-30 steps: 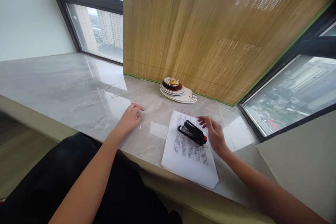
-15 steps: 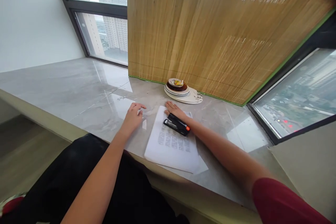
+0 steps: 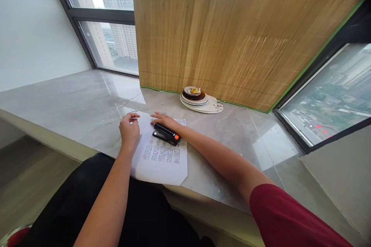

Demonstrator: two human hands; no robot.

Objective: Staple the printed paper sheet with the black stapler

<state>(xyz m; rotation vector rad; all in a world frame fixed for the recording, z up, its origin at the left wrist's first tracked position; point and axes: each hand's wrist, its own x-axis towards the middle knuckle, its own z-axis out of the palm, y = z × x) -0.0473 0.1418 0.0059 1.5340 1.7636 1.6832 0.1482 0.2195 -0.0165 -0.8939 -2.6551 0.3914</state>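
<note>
Printed paper sheets [image 3: 160,170] lie on the grey stone sill, their lower edge reaching its front edge. On them rests a black stapler [image 3: 166,134] with an orange part at its right end. My right hand [image 3: 165,120] lies flat over the top of the paper, just behind the stapler, fingers stretched to the left. It is open; whether the palm touches the stapler I cannot tell. At the paper's left edge is my left hand [image 3: 129,129], fingers bent with a gap between thumb and forefinger. I see nothing held in it.
Against the bamboo blind [image 3: 208,34] stands a stack of plates [image 3: 194,98] with a small yellow item on top, beside an oval plate [image 3: 214,105]. Windows flank the blind. The stone sill [image 3: 72,104] stretches left, its front edge above my legs.
The paper and stapler have slid left across the sill together with my right hand. My left hand has also moved left, to the paper's left side, its fingers now more bent.
</note>
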